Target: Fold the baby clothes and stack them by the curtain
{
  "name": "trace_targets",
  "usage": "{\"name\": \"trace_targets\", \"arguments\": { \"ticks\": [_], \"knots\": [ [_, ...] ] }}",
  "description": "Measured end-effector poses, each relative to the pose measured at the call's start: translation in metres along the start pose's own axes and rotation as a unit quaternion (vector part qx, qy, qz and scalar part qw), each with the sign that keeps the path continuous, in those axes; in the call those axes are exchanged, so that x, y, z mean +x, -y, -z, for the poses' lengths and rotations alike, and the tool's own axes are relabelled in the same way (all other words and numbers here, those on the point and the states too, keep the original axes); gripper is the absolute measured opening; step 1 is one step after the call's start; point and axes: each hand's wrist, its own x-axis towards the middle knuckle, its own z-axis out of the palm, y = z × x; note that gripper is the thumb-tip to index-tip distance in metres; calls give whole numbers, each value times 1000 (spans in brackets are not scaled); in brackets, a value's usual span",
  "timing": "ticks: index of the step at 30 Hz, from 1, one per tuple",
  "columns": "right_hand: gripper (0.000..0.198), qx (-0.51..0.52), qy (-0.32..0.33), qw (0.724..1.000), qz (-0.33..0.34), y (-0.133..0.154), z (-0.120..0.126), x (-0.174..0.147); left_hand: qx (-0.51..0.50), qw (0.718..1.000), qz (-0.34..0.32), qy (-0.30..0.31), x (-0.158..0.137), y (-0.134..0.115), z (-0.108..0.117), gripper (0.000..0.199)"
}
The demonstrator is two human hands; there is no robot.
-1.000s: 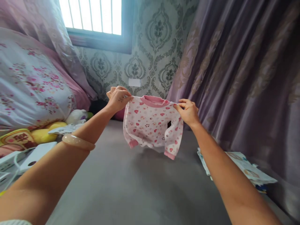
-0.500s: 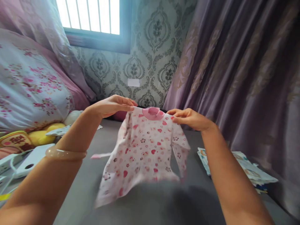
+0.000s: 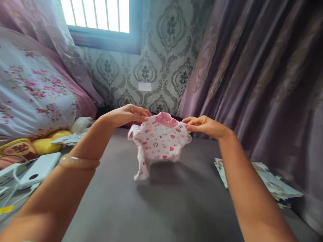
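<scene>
Both hands hold one small top (image 3: pixel 161 143) up in the air, out at arm's length. Her left hand (image 3: pixel 127 114) lies flat and palm-down, fingers long and nearly straight, their tips pinching the soft cloth at one shoulder. Her right hand (image 3: pixel 205 126) does the same at the other shoulder, thumb and fingers closed on the fabric. A smooth, pale bangle (image 3: pixel 78 162) rings the left forearm.

From there, largest first. Right of the top hang heavy mauve curtains (image 3: pixel 264 84), sheeny, falling in deep folds with a faint woven pattern. Under the top spreads a grey bed sheet (image 3: pixel 156 208), flat and matt, with the top's shadow on it. Left of the top rises a big puffy quilt (image 3: pixel 32 97), white with pink flower sprays and a pink edge. Behind the top is wallpaper (image 3: pixel 164 60) in grey-green damask, and up to the left a barred window (image 3: pixel 101 16), very bright.

The top itself is thin knit cotton, white, dotted with red and pink hearts, with a ribbed pink collar at the top edge. It is bunched up and wavy at the hem; one sleeve dangles lower left, blurred.

Lower right of the top lies a flat stack of folded printed cloth (image 3: pixel 267 183). Lower left of it sit a white rounded box (image 3: pixel 37 169) with a cord, and a yellow plush toy (image 3: pixel 47 143).
</scene>
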Motion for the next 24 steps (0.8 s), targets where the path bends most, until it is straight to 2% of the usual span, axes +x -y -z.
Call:
{"name": "trace_targets", "arguments": {
  "ticks": [2,3,5,7,12,16,18,21,24],
  "knots": [
    [44,44,13,999,-11,-5,1,1,-30,998,15,50,1,-1,-1,16],
    [46,49,-17,999,-14,-9,1,3,-37,997,29,68,3,0,-1,18],
    [45,29,-107,994,-8,-16,0,8,-35,995,53,71,8,7,-1,23],
    [44,6,-169,986,3,-23,-1,13,-25,995,69,71,13,17,-2,26],
    [51,14,-220,975,-15,-35,-8,19,-21,999,47,-5,16,32,-10,30],
    [53,-40,-260,965,18,-49,-11,25,18,998,33,-49,17,35,-20,27],
    [53,-105,-294,950,33,-54,-12,29,47,996,19,-67,19,39,-25,24],
    [52,-217,-354,908,59,-55,-20,33,113,988,-14,-103,23,50,-31,18],
    [51,-320,-402,854,81,-49,-33,31,232,957,-66,-162,22,56,-36,16]
  ]
}}
